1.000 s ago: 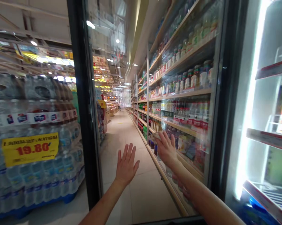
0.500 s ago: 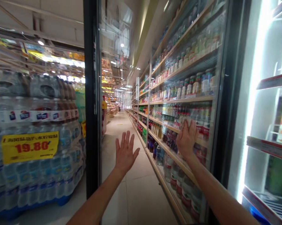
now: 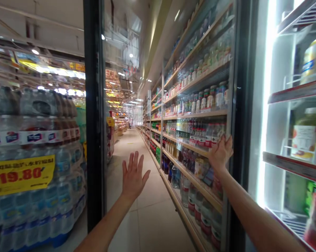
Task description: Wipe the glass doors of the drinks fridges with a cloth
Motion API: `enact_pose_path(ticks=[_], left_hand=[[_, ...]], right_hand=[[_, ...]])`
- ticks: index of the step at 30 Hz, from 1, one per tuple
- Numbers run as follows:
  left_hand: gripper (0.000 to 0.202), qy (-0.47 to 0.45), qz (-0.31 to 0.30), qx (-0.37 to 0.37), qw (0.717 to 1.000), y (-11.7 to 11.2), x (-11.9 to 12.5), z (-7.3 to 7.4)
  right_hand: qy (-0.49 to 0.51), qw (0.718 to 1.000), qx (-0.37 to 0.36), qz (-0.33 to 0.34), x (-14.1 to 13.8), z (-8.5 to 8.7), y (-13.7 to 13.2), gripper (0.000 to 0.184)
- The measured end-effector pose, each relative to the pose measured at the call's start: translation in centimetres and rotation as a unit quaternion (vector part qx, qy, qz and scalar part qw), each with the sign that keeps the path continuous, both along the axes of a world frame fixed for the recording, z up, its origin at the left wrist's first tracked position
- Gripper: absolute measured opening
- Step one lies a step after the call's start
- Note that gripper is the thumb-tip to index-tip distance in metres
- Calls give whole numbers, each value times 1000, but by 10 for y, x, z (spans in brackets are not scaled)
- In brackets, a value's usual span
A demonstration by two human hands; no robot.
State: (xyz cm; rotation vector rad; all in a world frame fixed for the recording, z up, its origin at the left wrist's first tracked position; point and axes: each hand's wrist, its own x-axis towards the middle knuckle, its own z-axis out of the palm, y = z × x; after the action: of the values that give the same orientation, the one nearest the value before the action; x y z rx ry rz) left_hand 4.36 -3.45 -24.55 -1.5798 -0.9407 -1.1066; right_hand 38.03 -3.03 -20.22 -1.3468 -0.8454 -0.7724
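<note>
In front of me stands a glass door (image 3: pixel 121 38) with a dark frame (image 3: pixel 93 105). My left hand (image 3: pixel 134 176) is raised with its fingers spread, palm toward the glass and holding nothing. Whether that palm presses on the pane, I cannot tell. Further right, my right hand (image 3: pixel 221 152) lies at the pane's right side, close to the dark upright (image 3: pixel 242 115). Its fingers are stretched out and apart, with nothing in them. Shelves of bottled drinks (image 3: pixel 200 101) show through the glass behind both hands.
On the right is a lit cooler interior with wire shelves and price rails (image 3: pixel 297 91), holding a juice bottle (image 3: pixel 305 136). Stacked packs of bottled water (image 3: pixel 39 206) with a yellow price sign (image 3: pixel 21 175) stand left. A tiled aisle (image 3: pixel 129 140) runs ahead.
The door frame and glass have shifted left in view, and more of the cooler shows. My right hand has moved right toward the dark upright. My left hand is slightly lower and further left.
</note>
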Motion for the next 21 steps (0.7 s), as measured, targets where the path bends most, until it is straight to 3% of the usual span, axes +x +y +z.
enact_pose_path(ticks=[2, 5, 6, 9, 11, 14, 16, 18, 21], left_hand=[[57, -5, -3, -5, 1000, 1, 0, -1], [60, -10, -11, -9, 1000, 2, -1, -1], [61, -10, -13, -8, 1000, 3, -1, -1], [61, -3, -16, 0, 1000, 2, -1, -1], [61, -1, -13, 4, 1000, 2, 0, -1], [62, -5, -12, 11, 1000, 2, 0, 0], [62, -8, -13, 8, 1000, 2, 0, 0], [62, -7, -13, -1, 1000, 2, -1, -1], [62, -2, -15, -9, 1000, -1, -3, -1]], right_hand=[[-89, 996, -12, 13, -6, -2, -1, 50], [-255, 965, -43, 46, -13, -5, -2, 44], [-249, 967, -41, 43, -9, -2, -2, 43], [-95, 995, 2, -7, 15, 15, 0, 50], [-35, 999, 21, -28, 20, 28, 1, 54], [-128, 992, 4, -7, -2, 32, 3, 49], [-266, 964, -19, 23, -22, 28, 3, 45], [-334, 942, -21, 31, -31, 28, 4, 44], [-208, 978, 27, 2, -30, 39, 8, 48]])
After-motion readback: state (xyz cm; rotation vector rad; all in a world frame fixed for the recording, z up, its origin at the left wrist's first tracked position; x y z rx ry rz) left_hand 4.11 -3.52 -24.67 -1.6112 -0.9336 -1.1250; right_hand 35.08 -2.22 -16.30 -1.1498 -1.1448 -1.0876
